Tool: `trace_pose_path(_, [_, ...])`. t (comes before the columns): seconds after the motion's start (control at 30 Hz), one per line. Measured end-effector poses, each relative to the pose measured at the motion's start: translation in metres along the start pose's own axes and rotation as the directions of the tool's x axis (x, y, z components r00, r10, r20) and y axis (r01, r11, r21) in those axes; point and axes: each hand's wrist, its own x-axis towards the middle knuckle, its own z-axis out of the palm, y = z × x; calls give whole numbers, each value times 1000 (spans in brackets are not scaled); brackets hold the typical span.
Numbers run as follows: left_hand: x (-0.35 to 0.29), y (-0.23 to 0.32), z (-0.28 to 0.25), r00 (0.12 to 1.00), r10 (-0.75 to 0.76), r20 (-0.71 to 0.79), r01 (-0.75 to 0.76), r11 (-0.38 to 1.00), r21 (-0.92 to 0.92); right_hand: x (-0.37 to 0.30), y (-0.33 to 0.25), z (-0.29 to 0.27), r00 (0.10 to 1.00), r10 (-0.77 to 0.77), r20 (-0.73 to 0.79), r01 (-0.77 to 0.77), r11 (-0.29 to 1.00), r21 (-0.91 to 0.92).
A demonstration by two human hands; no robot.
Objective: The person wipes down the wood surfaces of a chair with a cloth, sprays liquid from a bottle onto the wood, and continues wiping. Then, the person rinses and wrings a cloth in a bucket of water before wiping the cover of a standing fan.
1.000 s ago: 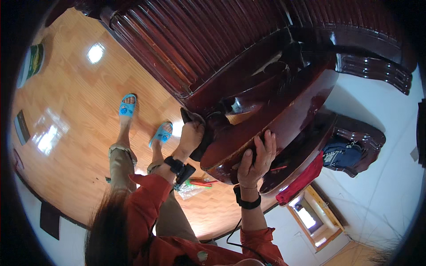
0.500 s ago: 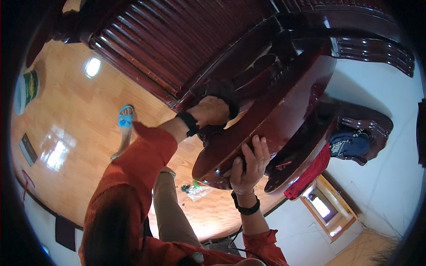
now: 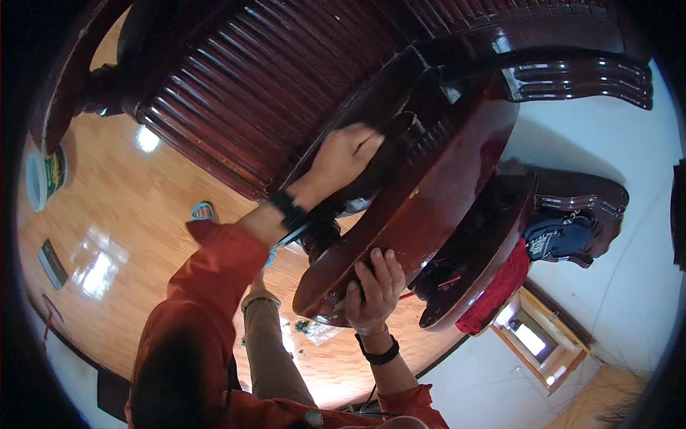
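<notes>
A glossy dark red wooden armrest of a bench runs slantwise through the middle. My right hand grips its near rounded end, fingers spread over the top surface and thumb at the edge. On the inner side of the armrest, above the bench's slatted part, my left hand is curled closed. Dark shadow lies past its fingers, and what they hold, if anything, cannot be made out. Both wrists wear black bands.
Beyond the armrest stands a second wooden armrest with red cloth and a dark blue printed cloth by it. A bucket and a flat grey object are on the wood floor at left. Plastic litter lies below.
My left hand has moved up along the inner side of the armrest and turned. The right hand keeps its grip on the armrest end. The view has shifted slightly.
</notes>
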Motion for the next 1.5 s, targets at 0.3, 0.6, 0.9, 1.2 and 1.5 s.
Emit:
trace_pose_path(0.3, [73, -1, 48, 845, -21, 534, -321, 778, 540, 1, -1, 0, 999, -21, 36, 21, 1000, 12])
trace_pose_path(0.6, [45, -22, 51, 726, 26, 687, -558, 607, 566, 3, -9, 2, 999, 40, -2, -40, 999, 20])
trace_pose_path(0.9, [61, -10, 51, 798, 24, 602, -441, 705, 556, -1, -3, 1, 999, 46, -11, -45, 998, 44])
trace_pose_path(1.2, [58, -78, -21, 912, -196, 361, -163, 635, 755, 1, -3, 4, 1000, 2, 20, -3, 1000, 26])
trace_pose_path(1.5, [-98, -49, -93, 767, -243, 594, -336, 636, 695, 1, -3, -1, 999, 34, 6, -34, 998, 55])
